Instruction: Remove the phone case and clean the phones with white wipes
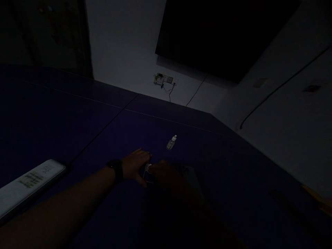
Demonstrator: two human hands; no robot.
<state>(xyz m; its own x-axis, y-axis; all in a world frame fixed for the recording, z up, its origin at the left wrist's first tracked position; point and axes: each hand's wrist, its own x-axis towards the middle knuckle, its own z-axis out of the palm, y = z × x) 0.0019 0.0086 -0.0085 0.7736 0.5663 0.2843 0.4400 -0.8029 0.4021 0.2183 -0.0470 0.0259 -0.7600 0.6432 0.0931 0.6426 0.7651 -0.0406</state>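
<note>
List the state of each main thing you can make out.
Left hand: open, thumb spread
Right hand: at the small white item, grip too dark to tell
Bottle: white top on
Wristband: fastened on left wrist
Wall screen: dark
White bar: lying flat, partly out of frame

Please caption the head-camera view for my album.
In dim light, a bare left hand and right hand close together at a small white object, a clear, white-capped bottle beyond.

Right grip (164,173) at white object (148,167)
</note>
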